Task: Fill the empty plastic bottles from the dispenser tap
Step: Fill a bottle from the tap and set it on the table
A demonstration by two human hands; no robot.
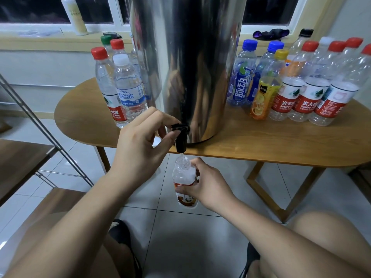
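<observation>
Pinching black tap [180,137], left hand [138,145]; right hand [209,185] grips clear plastic bottle [183,174] below.

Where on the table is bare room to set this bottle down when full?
Bare wood on the table right of the dispenser, in front of the right bottle cluster. Smaller strip left of the left bottle cluster. Both clusters are packed.

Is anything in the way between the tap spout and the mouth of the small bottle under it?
Nothing visible. The small bottle, held by the right hand, has no cap, and its mouth sits just below the tap spout.
</observation>
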